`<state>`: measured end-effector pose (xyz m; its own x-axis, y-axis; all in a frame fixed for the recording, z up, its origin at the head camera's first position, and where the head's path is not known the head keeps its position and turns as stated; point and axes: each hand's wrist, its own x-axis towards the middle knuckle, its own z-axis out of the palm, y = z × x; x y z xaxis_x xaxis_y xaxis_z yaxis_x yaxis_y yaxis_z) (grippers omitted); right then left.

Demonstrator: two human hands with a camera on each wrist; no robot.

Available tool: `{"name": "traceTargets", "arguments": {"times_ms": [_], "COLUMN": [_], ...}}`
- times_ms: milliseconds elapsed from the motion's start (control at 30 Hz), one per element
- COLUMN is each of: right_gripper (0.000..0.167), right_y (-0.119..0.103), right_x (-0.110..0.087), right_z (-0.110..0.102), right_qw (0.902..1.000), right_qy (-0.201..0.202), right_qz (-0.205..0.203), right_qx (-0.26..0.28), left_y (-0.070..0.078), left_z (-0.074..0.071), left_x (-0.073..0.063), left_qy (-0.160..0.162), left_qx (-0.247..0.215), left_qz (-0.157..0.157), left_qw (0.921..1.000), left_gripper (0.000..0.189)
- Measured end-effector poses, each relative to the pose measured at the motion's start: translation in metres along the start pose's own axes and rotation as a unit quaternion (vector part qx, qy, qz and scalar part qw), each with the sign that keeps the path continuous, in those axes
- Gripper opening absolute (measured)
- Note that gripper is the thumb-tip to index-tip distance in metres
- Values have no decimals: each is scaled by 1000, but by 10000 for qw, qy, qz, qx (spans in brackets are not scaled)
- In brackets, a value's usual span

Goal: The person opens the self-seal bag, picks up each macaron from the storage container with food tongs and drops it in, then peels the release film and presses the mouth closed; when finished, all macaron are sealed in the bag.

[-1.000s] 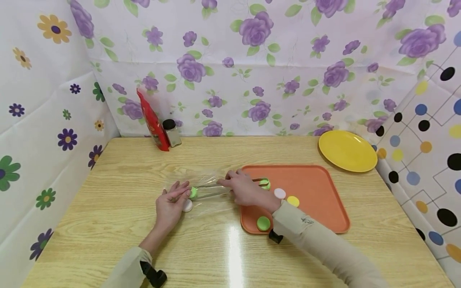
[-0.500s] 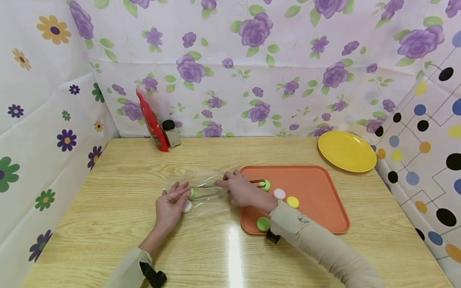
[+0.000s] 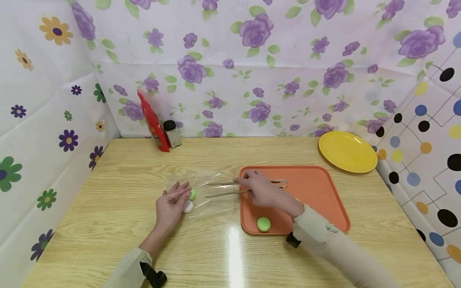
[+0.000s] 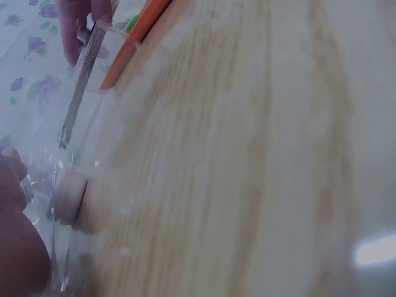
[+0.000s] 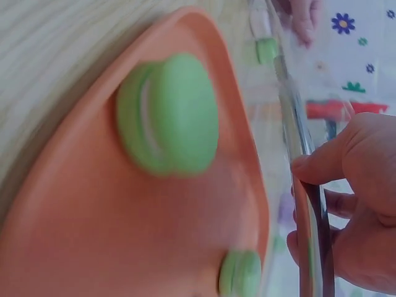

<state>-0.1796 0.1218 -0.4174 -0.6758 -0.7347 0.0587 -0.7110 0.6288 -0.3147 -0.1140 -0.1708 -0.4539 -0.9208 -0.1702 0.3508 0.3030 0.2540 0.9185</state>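
Note:
In the head view my left hand (image 3: 169, 206) pinches the left end of a clear plastic bag (image 3: 216, 208) lying on the table. A light green macaron (image 3: 192, 195) and a white macaron (image 3: 188, 206) lie in the bag beside the fingertips. My right hand (image 3: 264, 190) grips metal tongs (image 3: 227, 194) over the tray's left edge. The tongs' spread tips point left, inside the bag's outline and apart from the macarons. On the orange tray (image 3: 324, 200) sits a green macaron (image 3: 263, 224); the right wrist view shows another green macaron (image 5: 241, 275) there.
A yellow plate (image 3: 347, 152) rests at the back right. At the back left stand a red packet (image 3: 154, 124) and a black-lidded jar (image 3: 173, 134). My right forearm hides part of the tray, with a sliver of yellow showing behind it.
My right hand has drawn the tongs to the right, away from the green macaron in the bag, which now lies free of the tips. The left hand has stayed in place.

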Motion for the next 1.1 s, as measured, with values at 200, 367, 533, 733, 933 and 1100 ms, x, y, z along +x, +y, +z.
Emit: {"name": "traceTargets", "arguments": {"times_ms": [200, 367, 533, 733, 933, 1100], "right_gripper": [53, 53, 52, 52, 56, 56], "right_y": [17, 35, 51, 70, 85, 90], "right_x": [-36, -68, -94, -117, -128, -128], "right_z": [-13, -22, -30, -40, -43, -42], "right_qw": [9994, 9980, 9969, 9950, 9936, 9933], "right_qy": [337, 561, 661, 756, 614, 533], "right_qz": [81, 272, 415, 645, 945, 1021], "right_qx": [52, 51, 44, -78, -100, -120], "left_y": [-1, -2, -2, -2, -2, -1], "left_z": [1, 1, 0, 0, 0, 0], "left_x": [1, 1, 1, 0, 0, 0], "left_qy": [25, 40, 26, -34, -48, -32], "left_qx": [-39, -62, -46, -39, -14, -33], "left_qz": [62, 125, 102, 45, 9, -21], "left_qw": [10000, 9999, 9999, 10000, 10000, 10000], "left_gripper": [12, 12, 12, 12, 12, 12]}}
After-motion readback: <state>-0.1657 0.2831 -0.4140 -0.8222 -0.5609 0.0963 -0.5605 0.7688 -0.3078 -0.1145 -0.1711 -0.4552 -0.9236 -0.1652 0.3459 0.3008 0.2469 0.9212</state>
